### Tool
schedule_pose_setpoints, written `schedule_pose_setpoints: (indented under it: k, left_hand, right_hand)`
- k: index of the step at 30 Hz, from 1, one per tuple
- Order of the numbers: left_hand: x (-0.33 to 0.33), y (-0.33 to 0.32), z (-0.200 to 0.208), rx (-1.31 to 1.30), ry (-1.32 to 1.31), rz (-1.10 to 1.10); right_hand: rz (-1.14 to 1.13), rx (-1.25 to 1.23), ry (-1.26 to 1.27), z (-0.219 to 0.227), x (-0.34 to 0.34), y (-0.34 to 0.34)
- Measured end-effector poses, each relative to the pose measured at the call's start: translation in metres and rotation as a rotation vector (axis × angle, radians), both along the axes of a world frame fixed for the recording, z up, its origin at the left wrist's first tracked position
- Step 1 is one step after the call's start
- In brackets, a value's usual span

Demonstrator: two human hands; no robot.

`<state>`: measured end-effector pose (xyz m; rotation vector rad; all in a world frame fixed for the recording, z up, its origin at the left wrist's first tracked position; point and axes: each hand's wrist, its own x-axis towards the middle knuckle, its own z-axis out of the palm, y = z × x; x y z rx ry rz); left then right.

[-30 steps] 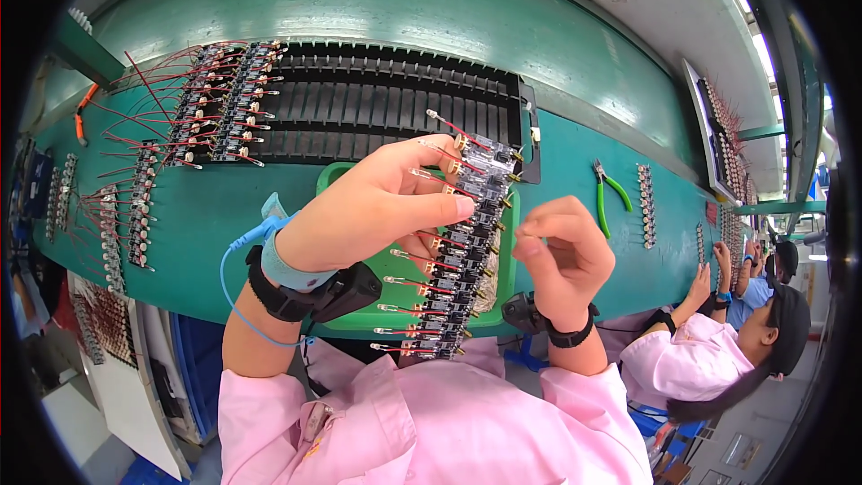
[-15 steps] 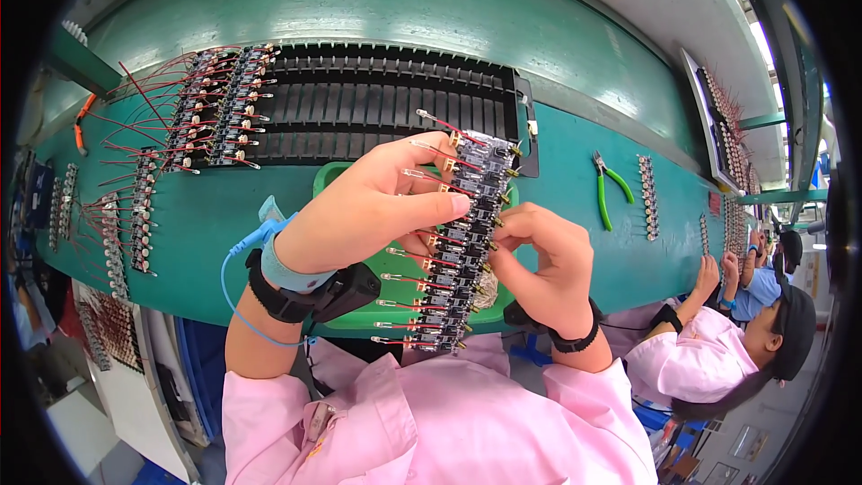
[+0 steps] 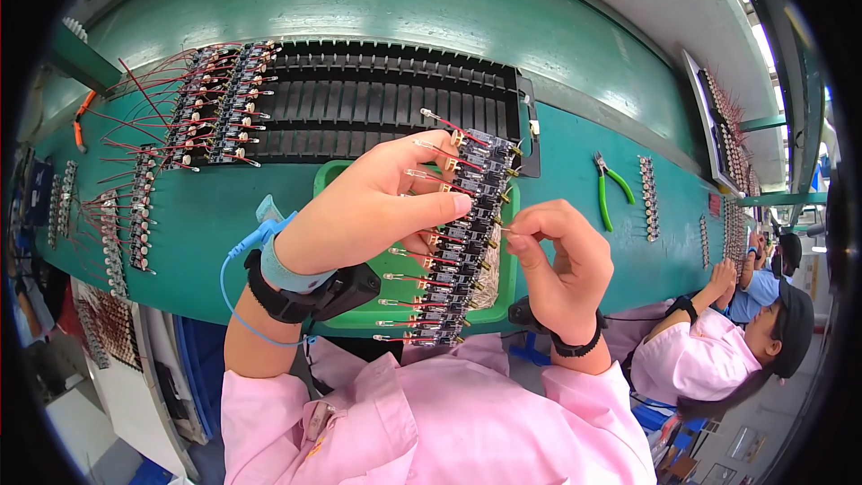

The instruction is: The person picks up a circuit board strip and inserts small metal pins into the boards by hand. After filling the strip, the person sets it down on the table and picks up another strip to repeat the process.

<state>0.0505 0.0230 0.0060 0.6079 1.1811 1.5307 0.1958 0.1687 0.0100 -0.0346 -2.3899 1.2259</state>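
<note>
My left hand (image 3: pixel 382 207) grips a long strip of small black circuit modules (image 3: pixel 485 184), its thumb on top and fingers behind. Held tilted above a green tray (image 3: pixel 359 305), the strip carries red wires with small clear-tipped parts along its left edge and short brassy leads along its right. Close to that right edge, my right hand (image 3: pixel 570 260) is closed in a pinch on a short thin piece, too small to name, pointing at the strip. A bundle of thin pale leads (image 3: pixel 488 287) lies in the tray, partly hidden by the strip.
Beyond the tray, a black slotted rack (image 3: pixel 386 103) bears wired strips (image 3: pixel 238 112) at its left end. Green-handled cutters (image 3: pixel 603 193) and another strip (image 3: pixel 648 202) lie to the right. More wired strips (image 3: pixel 142 207) lie left. A co-worker (image 3: pixel 696 359) sits at right.
My right hand has drawn back a little to the right from the strip's edge, still pinching. The left hand and strip have barely moved.
</note>
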Motion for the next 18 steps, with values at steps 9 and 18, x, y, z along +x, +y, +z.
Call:
schedule_pose_setpoints:
  k: [9, 18]
  left_hand:
    - [0.0016, 0.0028, 0.0002, 0.001, 0.009, 0.006]
    - [0.0026, 0.0026, 0.0000, -0.004, 0.007, 0.003]
  right_hand:
    - [-0.027, 0.212, 0.068, 0.0048, 0.0006, -0.0024]
    - [-0.039, 0.276, 0.052, 0.0057, -0.0017, -0.0035]
